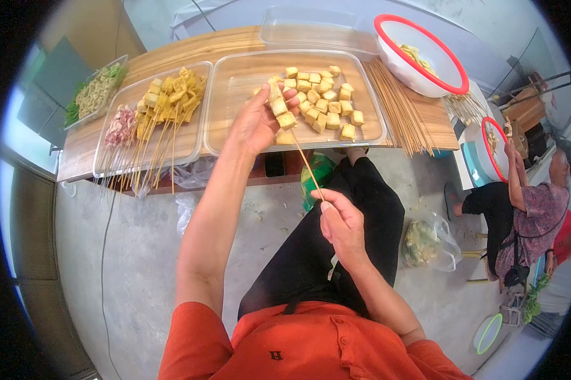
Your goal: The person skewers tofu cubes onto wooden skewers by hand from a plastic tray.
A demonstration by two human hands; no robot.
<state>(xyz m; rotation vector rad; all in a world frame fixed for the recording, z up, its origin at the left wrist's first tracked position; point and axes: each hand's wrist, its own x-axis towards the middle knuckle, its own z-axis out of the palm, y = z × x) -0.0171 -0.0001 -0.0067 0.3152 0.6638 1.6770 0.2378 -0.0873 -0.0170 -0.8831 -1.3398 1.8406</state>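
The stick (306, 161) is pinched at its low end by the right hand (343, 227). Its tofu (286, 120) is held by the left hand (258, 125) over the tray (234, 76). The tofu seems light, soft and easily broken; the stiff stick is best gripped.

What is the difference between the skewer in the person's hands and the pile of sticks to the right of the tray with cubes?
The skewer carries pale yellow pieces, while the sticks look bare. The skewer is a single one; the sticks are many, bunched together. The left hand and right hand hold the skewer, whereas the sticks lie on the table. Both have thin, brownish shafts.
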